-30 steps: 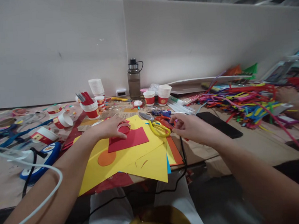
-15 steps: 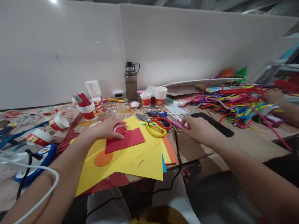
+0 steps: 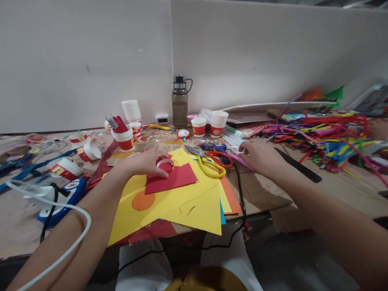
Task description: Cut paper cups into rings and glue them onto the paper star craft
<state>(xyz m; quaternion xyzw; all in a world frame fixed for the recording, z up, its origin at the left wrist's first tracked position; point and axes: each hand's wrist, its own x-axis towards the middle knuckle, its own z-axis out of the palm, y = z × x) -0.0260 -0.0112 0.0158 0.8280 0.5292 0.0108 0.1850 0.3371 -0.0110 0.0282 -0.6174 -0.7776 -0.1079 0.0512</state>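
Note:
My left hand [image 3: 148, 163] curves its thumb and fingers around a small red ring-shaped piece [image 3: 165, 166]. That piece stands on a red paper sheet [image 3: 179, 176], which lies over yellow paper [image 3: 198, 207]. An orange paper disc [image 3: 144, 201] rests on the yellow paper. My right hand [image 3: 259, 155] has its fingers curled together beside the white sticks [image 3: 231, 138] and a purple stick [image 3: 244, 163]; what is between the fingertips, if anything, is hidden. Yellow-handled scissors [image 3: 212, 168] and red-handled scissors [image 3: 223, 156] lie between my hands.
Paper cups [image 3: 199, 127], a water bottle [image 3: 179, 104] and a stack of cups [image 3: 131, 111] stand at the back. Coloured pipe cleaners [image 3: 326, 132] heap at the right, near another person's hand [image 3: 382, 129]. A black phone [image 3: 298, 165] and a black cable [image 3: 240, 195] lie nearby.
The view has turned slightly left, so things sit further right. My right hand has moved a little forward toward the white sticks. My left hand stays at the red ring-shaped piece.

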